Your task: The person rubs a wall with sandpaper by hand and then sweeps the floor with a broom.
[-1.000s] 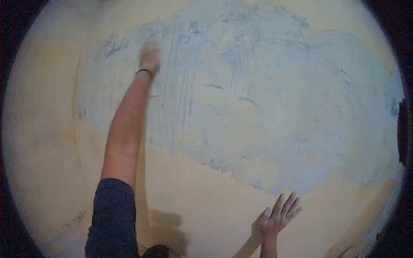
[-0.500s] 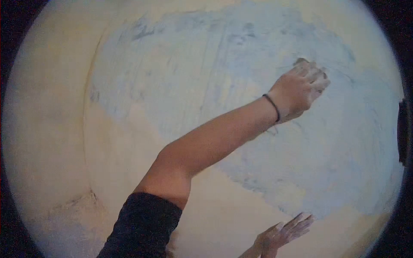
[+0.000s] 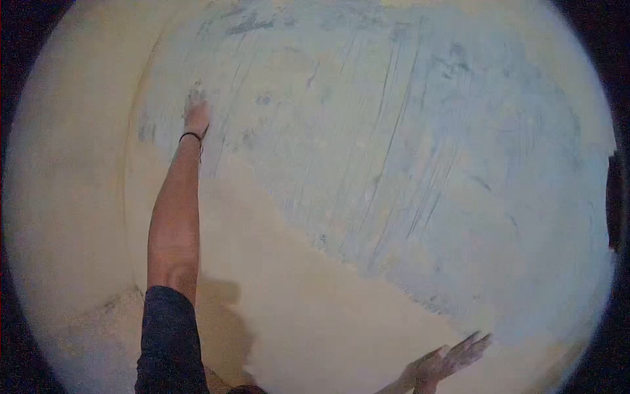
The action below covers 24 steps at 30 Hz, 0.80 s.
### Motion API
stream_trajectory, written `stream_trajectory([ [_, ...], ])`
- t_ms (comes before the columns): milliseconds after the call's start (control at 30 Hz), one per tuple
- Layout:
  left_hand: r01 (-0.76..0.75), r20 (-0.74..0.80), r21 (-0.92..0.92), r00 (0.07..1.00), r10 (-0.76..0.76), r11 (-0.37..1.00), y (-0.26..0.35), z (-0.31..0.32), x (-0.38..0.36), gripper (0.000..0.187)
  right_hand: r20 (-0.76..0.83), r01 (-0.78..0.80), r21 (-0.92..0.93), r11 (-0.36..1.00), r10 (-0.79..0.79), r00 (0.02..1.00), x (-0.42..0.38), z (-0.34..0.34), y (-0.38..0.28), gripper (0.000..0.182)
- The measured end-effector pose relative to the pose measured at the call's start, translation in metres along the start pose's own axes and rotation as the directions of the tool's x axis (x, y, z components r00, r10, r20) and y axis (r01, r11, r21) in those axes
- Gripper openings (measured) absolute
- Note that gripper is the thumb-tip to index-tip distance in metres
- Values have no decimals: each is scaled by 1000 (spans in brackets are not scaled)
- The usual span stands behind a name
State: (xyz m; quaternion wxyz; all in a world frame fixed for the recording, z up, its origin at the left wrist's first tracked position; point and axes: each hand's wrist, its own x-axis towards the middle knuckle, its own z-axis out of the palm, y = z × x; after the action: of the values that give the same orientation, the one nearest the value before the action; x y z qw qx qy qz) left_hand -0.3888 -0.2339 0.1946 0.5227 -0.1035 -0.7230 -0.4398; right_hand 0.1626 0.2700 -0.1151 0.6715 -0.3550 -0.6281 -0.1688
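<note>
On the upper left of a pale wall (image 3: 315, 197), my left hand (image 3: 197, 111) is pressed to the blue-grey coated patch (image 3: 367, 125). Its fingers look whitish with dust and blend into the wall; what they hold, if anything, I cannot make out. A thin dark band circles that wrist, and a dark sleeve covers the upper arm. At the lower right, my right hand (image 3: 459, 354) lies with fingers stretched out and pointing up to the right, its tips at the lower edge of the coating. Pale residue shows on those fingers too.
Dark scratches and smears run over the coated area. A bare cream strip of wall (image 3: 289, 308) spans below it. At left, a vertical line or corner (image 3: 128, 177) runs down to a rougher grey area (image 3: 98, 341). A dark shape (image 3: 614, 200) stands at the right edge.
My left hand has swept from the upper right far across to the upper left of the patch. The view has shifted a little; my right hand stays at the lower right, fingers extended.
</note>
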Motion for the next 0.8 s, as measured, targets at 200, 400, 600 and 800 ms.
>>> stream_trajectory([
  [200, -96, -45, 357, 992, 120, 929, 122, 27, 80, 61, 52, 111, 14, 994, -112, 992, -4, -14, -61, 71],
  [400, -927, -488, 95, 274, 829, 363, 476, 29, -115, 51, 66, 97, 34, 995, -99, 993, -23, -8, -53, 70],
  [600, -960, -413, -109, 281, 866, 259, 467, 12, -101, 46, 91, 117, 60, 991, -122, 988, -17, -25, -64, 69],
  [800, -592, -249, 13, 779, 576, 806, 169, 15, 44, 56, 37, 119, 53, 991, -121, 992, -15, -13, -69, 69],
])
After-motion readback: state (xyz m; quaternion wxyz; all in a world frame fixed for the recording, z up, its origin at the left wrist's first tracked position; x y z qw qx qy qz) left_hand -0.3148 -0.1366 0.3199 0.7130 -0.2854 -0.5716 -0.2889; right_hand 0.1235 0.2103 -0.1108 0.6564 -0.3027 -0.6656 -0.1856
